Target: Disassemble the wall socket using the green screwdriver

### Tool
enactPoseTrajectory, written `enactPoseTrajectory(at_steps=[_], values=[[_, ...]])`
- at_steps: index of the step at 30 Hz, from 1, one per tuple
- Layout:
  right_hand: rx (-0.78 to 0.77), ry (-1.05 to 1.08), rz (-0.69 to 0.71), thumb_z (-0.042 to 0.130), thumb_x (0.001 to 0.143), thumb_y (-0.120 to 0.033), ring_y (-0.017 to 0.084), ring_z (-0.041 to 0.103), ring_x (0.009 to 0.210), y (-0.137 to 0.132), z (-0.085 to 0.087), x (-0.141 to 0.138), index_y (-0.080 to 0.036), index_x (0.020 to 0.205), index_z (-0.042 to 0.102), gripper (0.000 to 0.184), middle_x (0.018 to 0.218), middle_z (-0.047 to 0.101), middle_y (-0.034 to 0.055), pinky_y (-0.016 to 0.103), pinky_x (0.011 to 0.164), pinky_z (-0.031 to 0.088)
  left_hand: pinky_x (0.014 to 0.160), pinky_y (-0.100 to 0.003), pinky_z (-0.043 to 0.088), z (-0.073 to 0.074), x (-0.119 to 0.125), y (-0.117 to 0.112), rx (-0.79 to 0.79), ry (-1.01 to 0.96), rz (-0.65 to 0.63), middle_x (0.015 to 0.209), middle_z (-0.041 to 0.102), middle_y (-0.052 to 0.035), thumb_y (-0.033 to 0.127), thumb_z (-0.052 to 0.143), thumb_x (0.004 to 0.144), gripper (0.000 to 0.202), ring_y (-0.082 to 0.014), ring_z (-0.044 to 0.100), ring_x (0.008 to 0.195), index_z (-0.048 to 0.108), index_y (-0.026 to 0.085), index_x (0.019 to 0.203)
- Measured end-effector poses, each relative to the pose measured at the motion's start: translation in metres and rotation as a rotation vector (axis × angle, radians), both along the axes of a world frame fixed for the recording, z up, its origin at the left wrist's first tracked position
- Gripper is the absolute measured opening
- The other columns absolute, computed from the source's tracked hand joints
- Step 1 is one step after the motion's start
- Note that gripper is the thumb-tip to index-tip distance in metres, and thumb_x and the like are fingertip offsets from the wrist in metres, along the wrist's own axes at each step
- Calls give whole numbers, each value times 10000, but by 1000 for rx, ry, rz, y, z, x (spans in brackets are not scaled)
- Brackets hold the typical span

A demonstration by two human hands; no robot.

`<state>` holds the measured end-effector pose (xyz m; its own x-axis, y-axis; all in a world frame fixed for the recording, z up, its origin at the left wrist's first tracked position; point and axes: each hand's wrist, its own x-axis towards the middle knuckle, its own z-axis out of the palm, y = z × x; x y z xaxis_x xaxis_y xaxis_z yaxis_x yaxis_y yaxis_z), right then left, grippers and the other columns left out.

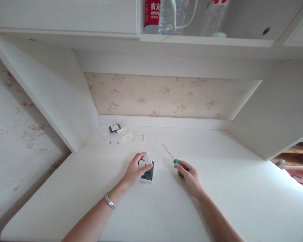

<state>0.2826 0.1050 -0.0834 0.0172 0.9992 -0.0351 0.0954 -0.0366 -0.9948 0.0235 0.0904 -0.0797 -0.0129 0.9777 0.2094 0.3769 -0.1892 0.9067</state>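
My left hand rests on a small white and black switch module lying on the white desk, with fingers curled round its left side and top. A silver bracelet sits on that wrist. My right hand is closed on the green handle of a thin screwdriver, whose metal shaft points up and left, away from the module. The two hands are a short way apart.
Near the back left of the desk lie a small black part, a white box-like part, a white square frame and two tiny screws. Bottles stand on the shelf above. Side panels wall in the desk.
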Motion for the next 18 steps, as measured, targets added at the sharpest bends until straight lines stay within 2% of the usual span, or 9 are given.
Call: enactPoseTrajectory(at_steps=[3,7,9,10,14,18], values=[[-16,55,0,686,714,-468,105,456,512,2,-1,3,-169,1005,683,418,604,580,-18,236,476,352,984,-368,408,0,1,16,-2,70,61,1248,548,-94,505,652,759,640,-241,532,1143,466,208,1294],[-26,64,3,692,705,-473,107,465,508,4,1,4,-172,988,686,414,648,614,-1,239,474,359,927,-355,444,-5,-21,59,-46,280,171,1234,575,-113,537,632,755,672,-251,571,1088,457,176,1294],[-28,66,13,692,700,-477,108,465,505,4,1,3,-176,976,689,409,639,613,-4,238,469,357,937,-349,436,-8,-33,81,-68,491,148,1270,560,-119,536,601,769,649,-257,565,1113,464,168,1286],[-30,66,20,690,699,-479,108,466,504,5,1,3,-179,971,690,405,632,611,-6,238,467,356,961,-350,417,-9,-37,91,-67,536,131,1277,558,-122,513,623,754,640,-266,550,1139,481,165,1272],[-36,18,57,664,730,-477,102,457,493,6,-1,2,-189,995,679,391,581,576,-26,235,478,360,1031,-342,339,-9,-41,125,-59,636,57,1291,564,-113,464,710,670,622,-292,504,1202,557,189,1206],[-57,-51,77,658,736,-478,105,459,495,5,-3,2,-200,1028,671,404,566,549,-36,232,478,361,1031,-389,323,-5,-38,157,-93,697,88,1314,544,-146,505,671,693,629,-329,470,1232,554,169,1212]])
